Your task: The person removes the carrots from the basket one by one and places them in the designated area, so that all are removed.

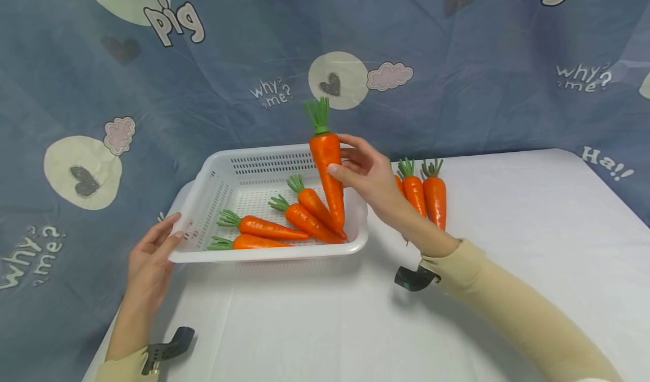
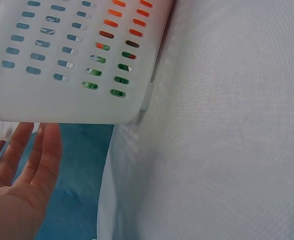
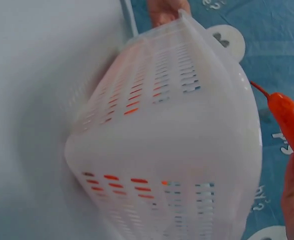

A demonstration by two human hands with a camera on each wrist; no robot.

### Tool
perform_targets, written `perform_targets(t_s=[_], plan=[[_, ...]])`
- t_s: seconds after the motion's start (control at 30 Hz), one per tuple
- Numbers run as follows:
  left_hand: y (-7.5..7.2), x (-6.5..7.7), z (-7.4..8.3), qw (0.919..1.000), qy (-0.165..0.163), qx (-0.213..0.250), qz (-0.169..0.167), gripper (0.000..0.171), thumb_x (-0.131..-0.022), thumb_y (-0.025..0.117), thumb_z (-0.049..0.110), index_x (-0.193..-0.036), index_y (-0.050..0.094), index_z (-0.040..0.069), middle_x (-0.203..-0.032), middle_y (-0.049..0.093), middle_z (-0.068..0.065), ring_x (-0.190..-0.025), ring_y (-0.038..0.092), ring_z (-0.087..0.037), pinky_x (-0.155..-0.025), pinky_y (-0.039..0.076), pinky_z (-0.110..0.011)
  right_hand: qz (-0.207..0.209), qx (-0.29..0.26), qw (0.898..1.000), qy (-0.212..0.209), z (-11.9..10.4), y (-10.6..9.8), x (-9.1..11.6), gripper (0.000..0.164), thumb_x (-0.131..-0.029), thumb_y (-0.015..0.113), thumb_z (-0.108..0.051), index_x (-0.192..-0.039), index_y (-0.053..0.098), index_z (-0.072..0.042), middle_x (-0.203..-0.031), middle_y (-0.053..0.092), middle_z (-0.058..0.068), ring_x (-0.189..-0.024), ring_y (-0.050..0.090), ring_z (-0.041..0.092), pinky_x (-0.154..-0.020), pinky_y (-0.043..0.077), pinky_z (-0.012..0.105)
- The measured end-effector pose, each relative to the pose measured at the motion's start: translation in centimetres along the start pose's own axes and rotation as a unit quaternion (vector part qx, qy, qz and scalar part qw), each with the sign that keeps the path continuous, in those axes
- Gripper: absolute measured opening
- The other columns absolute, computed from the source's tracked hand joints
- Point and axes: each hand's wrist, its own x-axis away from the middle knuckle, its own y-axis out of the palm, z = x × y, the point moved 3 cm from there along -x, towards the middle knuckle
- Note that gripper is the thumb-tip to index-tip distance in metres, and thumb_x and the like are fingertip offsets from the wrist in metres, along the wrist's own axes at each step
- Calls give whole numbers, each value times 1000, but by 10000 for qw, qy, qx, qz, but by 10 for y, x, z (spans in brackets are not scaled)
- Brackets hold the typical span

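Observation:
A carrot [image 1: 328, 170] with green tops stands nearly upright over the right end of a white plastic basket [image 1: 264, 252]. My right hand [image 1: 373, 181] grips it from the side, thumb in front; its orange tip also shows in the right wrist view. Inside the basket several more carrots [image 1: 271, 228] lie on the perforated floor, tops pointing left. At the basket's left front corner, my left hand [image 1: 152, 258] holds the rim between thumb and fingers. The left wrist view has those fingers [image 2: 49, 155] at the edge of the slotted wall.
More carrots [image 1: 434, 198] lie on the white-covered table [image 1: 533, 218] right of the basket, partly behind my right forearm. A blue printed cloth [image 1: 228, 49] hangs behind the table. Dark straps [image 1: 416, 279] sit at both wrists.

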Motion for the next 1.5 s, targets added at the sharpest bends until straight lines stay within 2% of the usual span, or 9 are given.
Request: perform_targets(t_s=[0.13, 0.33, 0.6, 0.77, 0.9, 1.17, 1.5], plan=[[0, 1, 0, 10000, -5, -34, -34, 49, -94, 68, 14, -141, 54, 11, -136, 52, -2, -116, 50, -16, -78, 53, -20, 98, 209, 9997, 110, -3, -6, 6, 52, -91, 70, -12, -140, 52, -13, -125, 61, 12, -108, 62, 27, -77, 56, 36], [0, 1, 1, 10000, -1, -28, -46, 49, -95, 67, 13, -142, 53, 11, -137, 51, -3, -117, 49, -16, -79, 52, -20, 238, 371, 9988, 208, -2, -18, 13, 52, -92, 68, -10, -141, 51, -12, -125, 60, 12, -110, 61, 27, -79, 56, 35], [-1, 2, 1, 10000, -66, -5, -32, 49, -95, 67, 13, -142, 53, 12, -137, 51, -3, -117, 49, -16, -79, 53, -20, 269, 129, 9989, 349, -4, -32, 20, 53, -93, 68, -11, -142, 49, -11, -124, 59, 15, -107, 60, 29, -80, 55, 35], [-1, 2, 1, 10000, -73, -31, -1, 49, -95, 67, 13, -142, 53, 12, -137, 50, -4, -117, 49, -16, -79, 53, -19, 393, 411, 9975, 412, -7, -44, 24, 54, -93, 69, -14, -143, 49, -12, -125, 59, 13, -106, 61, 27, -82, 54, 31], [-1, 1, 1, 10000, -75, -22, 1, 50, -94, 68, 13, -142, 53, 12, -137, 51, -3, -117, 49, -16, -79, 53, -20, 553, 500, 9957, 556, -8, -52, 30, 54, -93, 69, -15, -142, 50, -14, -128, 59, 12, -110, 61, 26, -89, 52, 33], [-2, 1, 0, 9999, -103, -44, -28, 51, -94, 68, 14, -142, 53, 12, -138, 50, -2, -118, 49, -15, -80, 52, -19, 672, 489, 9946, 623, -6, -65, 36, 52, -92, 70, -14, -141, 51, -13, -122, 61, 12, -103, 62, 25, -81, 53, 31], [1, 2, 1, 10000, -43, -73, 2, 50, -94, 68, 13, -142, 53, 11, -137, 51, -3, -117, 50, -16, -79, 52, -19, 720, 646, 9920, 816, -7, -86, 45, 48, -93, 68, -15, -139, 52, -15, -122, 61, 10, -107, 61, 26, -84, 52, 32]])
